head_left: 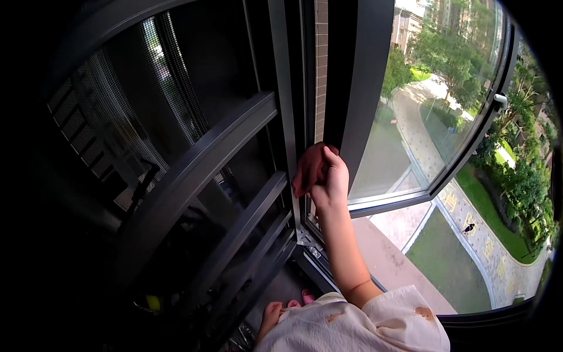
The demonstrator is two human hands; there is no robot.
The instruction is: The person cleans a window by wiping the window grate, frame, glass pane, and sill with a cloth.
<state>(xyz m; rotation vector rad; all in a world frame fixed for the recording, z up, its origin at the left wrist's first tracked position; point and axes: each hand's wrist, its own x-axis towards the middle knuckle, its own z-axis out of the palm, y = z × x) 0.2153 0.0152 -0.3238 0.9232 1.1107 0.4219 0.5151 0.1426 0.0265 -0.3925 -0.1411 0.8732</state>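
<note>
My right hand [332,180] is closed around a dark red cloth [309,169] and presses it to the edge of the dark window frame [291,117]. The arm reaches up across the opening beside the swung-out window sash [431,117]. Low in the view, my left hand [270,318] rests by the hem of the cream shirt [340,325]. Its fingers look curled, and whatever they may hold is hidden.
Dark metal rails [205,152] run along the left, with a mesh screen [117,111] behind. Pink slippers [307,296] show on the floor. Past the sash, far below, lie a paved path [463,229], lawn and trees. A white handle [499,100] sits on the sash.
</note>
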